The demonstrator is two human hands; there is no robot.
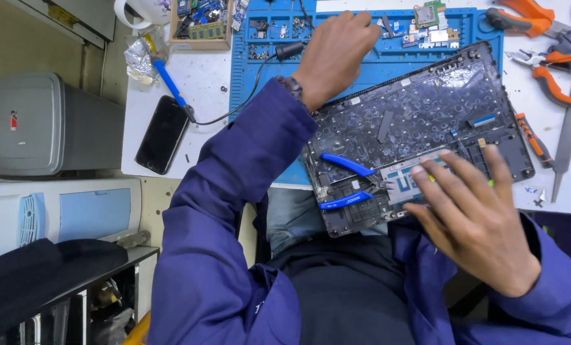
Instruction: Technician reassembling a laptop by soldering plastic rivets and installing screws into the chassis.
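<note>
head view, looking down on a repair bench. the landmark is an opened laptop base (419, 128), keyboard underside up, lying tilted across the near edge of a blue work mat (247, 57). the right hand (473, 214) rests flat over the near right part of the base, fingers spread and apart, gripping nothing; its fingertips (426, 174) lie on a pale rectangular panel (403, 182), most of which the hand hides, and a small yellow-green item under the fingers cannot be made out. the left hand (336, 51) reaches beyond the far left corner of the base, over the mat's small-parts compartments; its fingers curl downward and are hidden behind the knuckles, so whether they pinch anything cannot be told. blue-handled cutters (349, 185) lie on the near left part of the base, handles splayed. left of the base a black phone (163, 134) lies face up, with a black cable (234, 112) running toward the mat. right of the base, orange-handled pliers (550, 73) and a metal file (569, 121) lie on the bench, partly cut off by the frame edge. small circuit boards (429, 22) sit beyond the base.
</note>
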